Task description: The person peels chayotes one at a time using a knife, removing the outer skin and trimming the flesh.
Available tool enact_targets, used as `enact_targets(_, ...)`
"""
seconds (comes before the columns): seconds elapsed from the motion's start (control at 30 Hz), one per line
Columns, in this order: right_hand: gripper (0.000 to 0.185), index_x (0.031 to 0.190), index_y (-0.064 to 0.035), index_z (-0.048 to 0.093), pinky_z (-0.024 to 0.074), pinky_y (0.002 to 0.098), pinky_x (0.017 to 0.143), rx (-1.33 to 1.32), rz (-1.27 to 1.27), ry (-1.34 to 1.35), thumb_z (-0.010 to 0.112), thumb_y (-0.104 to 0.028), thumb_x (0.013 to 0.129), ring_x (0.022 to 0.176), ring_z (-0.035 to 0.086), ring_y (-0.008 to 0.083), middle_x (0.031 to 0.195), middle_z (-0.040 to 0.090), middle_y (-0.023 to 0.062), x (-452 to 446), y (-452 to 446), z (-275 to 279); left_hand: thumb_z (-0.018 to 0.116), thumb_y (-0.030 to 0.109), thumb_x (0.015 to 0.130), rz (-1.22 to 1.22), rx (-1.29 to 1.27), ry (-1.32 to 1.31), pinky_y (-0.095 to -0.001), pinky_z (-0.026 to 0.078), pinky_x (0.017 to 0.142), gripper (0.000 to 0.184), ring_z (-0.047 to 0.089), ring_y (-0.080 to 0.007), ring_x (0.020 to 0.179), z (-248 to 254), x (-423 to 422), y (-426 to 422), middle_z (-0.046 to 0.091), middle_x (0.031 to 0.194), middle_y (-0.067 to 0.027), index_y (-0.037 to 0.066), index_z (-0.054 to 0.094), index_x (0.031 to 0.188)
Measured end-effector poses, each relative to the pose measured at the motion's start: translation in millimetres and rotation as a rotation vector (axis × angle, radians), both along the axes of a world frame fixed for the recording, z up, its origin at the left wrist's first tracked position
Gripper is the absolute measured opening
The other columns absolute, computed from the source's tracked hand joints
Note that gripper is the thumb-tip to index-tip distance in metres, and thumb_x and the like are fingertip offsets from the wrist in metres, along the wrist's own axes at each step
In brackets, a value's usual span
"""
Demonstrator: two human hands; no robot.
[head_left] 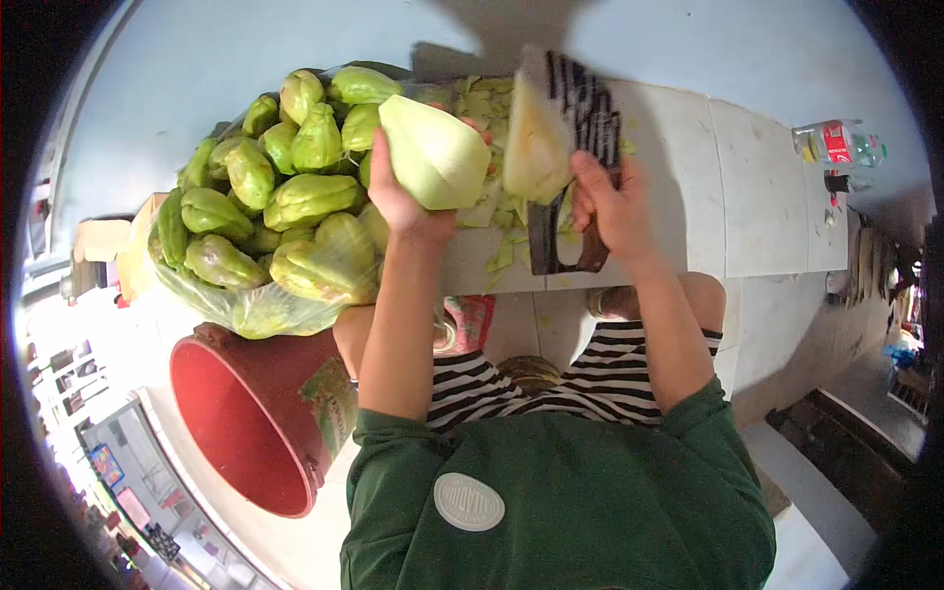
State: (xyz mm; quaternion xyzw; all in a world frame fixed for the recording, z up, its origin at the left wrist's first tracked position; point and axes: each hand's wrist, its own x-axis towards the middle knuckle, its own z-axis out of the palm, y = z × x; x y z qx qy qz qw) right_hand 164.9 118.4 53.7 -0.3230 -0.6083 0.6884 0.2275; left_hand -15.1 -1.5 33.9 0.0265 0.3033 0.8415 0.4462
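In my left hand is a peeled green papaya, pale and faceted, its broad end leaning to the right. My right hand is closed on a wide-bladed knife, smeared by motion. The blade's face shows pale yellow and black-and-white striped patches that look like reflections; its handle is mostly hidden by the fingers. A dark board with a handle hole lies beneath the right hand. Green peelings are scattered around it. At the left, unpeeled green papayas are heaped in a clear plastic bag.
A red bucket lies tipped beside my left leg, its mouth facing left. The white tiled ledge runs along the wall. A plastic bottle with a red label lies at its far right. Cardboard stands behind the bag.
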Motion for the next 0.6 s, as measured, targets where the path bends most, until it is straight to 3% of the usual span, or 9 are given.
enact_targets(0.03,0.033,0.073,-0.0049,0.054,0.0391,0.0261,0.040,0.018,-0.069,0.032,0.066,-0.031,0.090,0.042,0.048,0.0082,0.052,0.051,-0.0015,1.1,5.2,1.9,0.031,0.059,0.093,-0.101,0.180,-0.030,-0.0528,0.050,0.077,0.063,0.059,-0.0389,0.103,-2.3,-4.9,-3.0,0.062,0.108,-0.0177,0.008,0.051,0.125)
enact_targets(0.1,0.031,0.074,-0.0042,0.056,0.0395,0.0265,0.040,0.036,-0.136,0.065,0.067,-0.029,0.089,0.042,0.048,0.0081,0.052,0.052,-0.0013,1.0,13.9,3.5,0.028,0.060,0.092,-0.072,0.154,-0.028,-0.0550,0.050,0.074,0.065,0.059,-0.0429,0.101,-4.7,-10.0,-5.0,0.061,0.109,-0.0199,0.008,0.049,0.126)
enact_targets(0.17,0.027,0.077,-0.0021,0.058,0.0382,0.0269,0.040,0.360,-0.242,-0.183,0.070,-0.025,0.087,0.041,0.048,0.0083,0.053,0.054,-0.0001,-0.2,20.4,4.4,0.028,0.059,0.093,-0.082,0.254,-0.060,-0.0557,0.050,0.075,0.065,0.059,-0.0431,0.101,-4.9,-11.7,-6.2,0.060,0.110,-0.0211,0.007,0.048,0.126)
enact_targets(0.3,0.028,0.081,0.0005,0.060,0.0407,0.0309,0.049,0.644,-0.279,-0.416,0.073,-0.024,0.084,0.052,0.053,0.0125,0.060,0.059,0.0048,-2.3,24.5,-13.1,0.028,0.059,0.093,-0.094,0.280,-0.064,-0.0570,0.049,0.076,0.065,0.058,-0.0440,0.101,-4.1,-12.7,-3.9,0.060,0.110,-0.0214,0.007,0.047,0.126)
enact_targets(0.37,0.031,0.081,0.0010,0.060,0.0417,0.0322,0.052,0.548,-0.247,-0.350,0.072,-0.027,0.084,0.055,0.054,0.0159,0.062,0.060,0.0072,-4.5,17.6,-7.8,0.029,0.059,0.093,-0.054,0.136,-0.066,-0.0574,0.049,0.078,0.065,0.058,-0.0444,0.101,-2.7,-11.6,-4.2,0.060,0.110,-0.0218,0.007,0.047,0.126)
enact_targets(0.43,0.032,0.083,0.0014,0.061,0.0418,0.0313,0.052,0.490,-0.145,-0.331,0.072,-0.029,0.084,0.053,0.052,0.0158,0.062,0.060,0.0068,-8.6,11.5,-6.5,0.029,0.059,0.093,-0.080,0.151,-0.055,-0.0575,0.048,0.079,0.065,0.058,-0.0444,0.100,-4.6,-12.8,-3.5,0.060,0.110,-0.0220,0.007,0.047,0.126)
enact_targets(0.47,0.033,0.084,0.0019,0.061,0.0425,0.0303,0.052,0.607,-0.153,-0.291,0.072,-0.029,0.085,0.053,0.051,0.0126,0.062,0.060,0.0056,-8.5,5.9,-2.9,0.029,0.060,0.093,-0.110,0.166,-0.047,-0.0577,0.048,0.079,0.065,0.058,-0.0443,0.100,-5.8,-12.8,-3.7,0.060,0.110,-0.0222,0.007,0.047,0.126)
enact_targets(0.6,0.033,0.086,0.0020,0.062,0.0425,0.0291,0.052,0.493,-0.109,-0.206,0.071,-0.029,0.086,0.053,0.051,0.0105,0.062,0.060,0.0051,-6.0,4.7,-5.6,0.030,0.060,0.093,-0.118,0.132,-0.018,-0.0561,0.049,0.079,0.065,0.059,-0.0448,0.099,0.9,-9.4,-4.6,0.061,0.109,-0.0224,0.006,0.047,0.126)
